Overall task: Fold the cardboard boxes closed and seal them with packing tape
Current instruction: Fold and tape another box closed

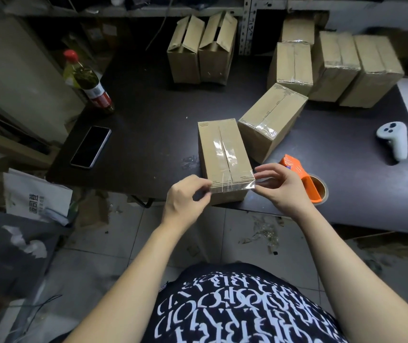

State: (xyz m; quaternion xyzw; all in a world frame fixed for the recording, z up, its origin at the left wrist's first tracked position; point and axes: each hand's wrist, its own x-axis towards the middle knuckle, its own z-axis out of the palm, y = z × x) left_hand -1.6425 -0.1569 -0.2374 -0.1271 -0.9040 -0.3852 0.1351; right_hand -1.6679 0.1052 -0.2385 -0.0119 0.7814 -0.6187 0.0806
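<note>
A dark counter (148,115) carries everything. At its left edge stands a red-capped bottle (91,85), with a phone (90,146) lying face up nearer the front. A box (222,149) sits at the front edge, a strip of tape (232,186) across its near end, and scraps of film (189,162) lie just left of it. A second taped box (272,120) lies angled beside it. An orange tape dispenser (302,179) and a white controller (395,139) lie to the right. Two open boxes (185,53) stand at the back, and a cluster of taped boxes (334,68) at the back right.
</note>
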